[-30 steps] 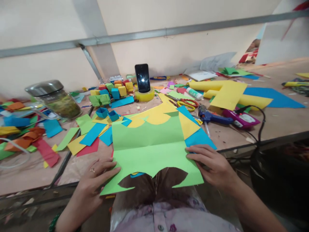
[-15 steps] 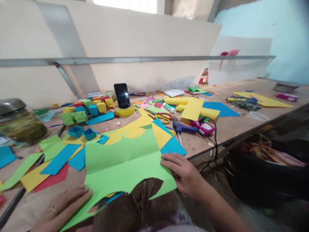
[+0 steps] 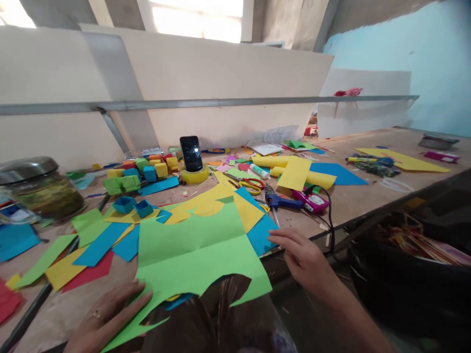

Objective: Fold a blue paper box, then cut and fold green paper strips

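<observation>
The green sheet [image 3: 195, 255] seems light, easily torn — hold straight sides; left fingers [image 3: 129, 308] touch it, pinch unclear — right fingers [image 3: 289, 236] loosely parted.

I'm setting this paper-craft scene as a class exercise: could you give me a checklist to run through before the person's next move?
1. Left hand on the green sheet: ok, its fingers lie on the left edge.
2. Right hand on the green sheet: not ok, it is apart from it, by the blue paper.
3. Green sheet fully on the table: not ok, its near edge reaches over the lap.
4. Green sheet free of creases: not ok, one runs across it.
5. Red-and-yellow scissors uncovered: ok, their handles show beyond the sheet.
6. Glue gun cool: cannot tell.
</observation>
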Available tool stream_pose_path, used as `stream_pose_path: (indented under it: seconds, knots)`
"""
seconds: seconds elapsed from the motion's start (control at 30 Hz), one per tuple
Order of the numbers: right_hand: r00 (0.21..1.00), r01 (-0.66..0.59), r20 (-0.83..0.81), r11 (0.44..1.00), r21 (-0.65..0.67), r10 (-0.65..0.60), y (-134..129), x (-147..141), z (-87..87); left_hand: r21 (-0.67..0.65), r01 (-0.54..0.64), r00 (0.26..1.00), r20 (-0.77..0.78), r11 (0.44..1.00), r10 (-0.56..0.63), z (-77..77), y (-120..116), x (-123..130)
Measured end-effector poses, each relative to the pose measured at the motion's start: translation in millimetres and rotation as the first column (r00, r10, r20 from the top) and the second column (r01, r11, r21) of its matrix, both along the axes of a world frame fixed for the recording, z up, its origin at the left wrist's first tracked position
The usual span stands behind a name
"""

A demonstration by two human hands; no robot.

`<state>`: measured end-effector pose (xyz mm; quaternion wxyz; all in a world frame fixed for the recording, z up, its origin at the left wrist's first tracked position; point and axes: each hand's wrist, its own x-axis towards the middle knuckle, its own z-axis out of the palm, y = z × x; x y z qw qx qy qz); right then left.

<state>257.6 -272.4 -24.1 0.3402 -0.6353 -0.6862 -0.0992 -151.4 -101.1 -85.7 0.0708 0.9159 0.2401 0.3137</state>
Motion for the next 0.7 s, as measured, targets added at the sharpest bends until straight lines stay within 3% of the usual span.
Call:
stream_pose_path:
  seconds: [0.17, 0.27, 0.7]
  knots:
    - [0.988, -0.152, -0.035, 0.967, -0.206, 0.148, 4.3, -11.7, -1.8, 0.022, 0.068, 0.996, -0.064, 0.997, -0.067, 26.2, -6.7, 8.5]
    - [0.983, -0.181, -0.047, 0.95, -0.254, 0.175, 10.6, -15.2, -8.3, 0.028, 0.055, 0.996, -0.077, 0.998, -0.053, 33.8, -7.1, 11.9]
    - [0.98, -0.201, -0.037, 0.958, -0.206, 0.197, 23.7, -19.9, -23.0, -0.001, 0.101, 0.988, -0.119, 0.995, -0.101, 31.7, -1.3, 11.5]
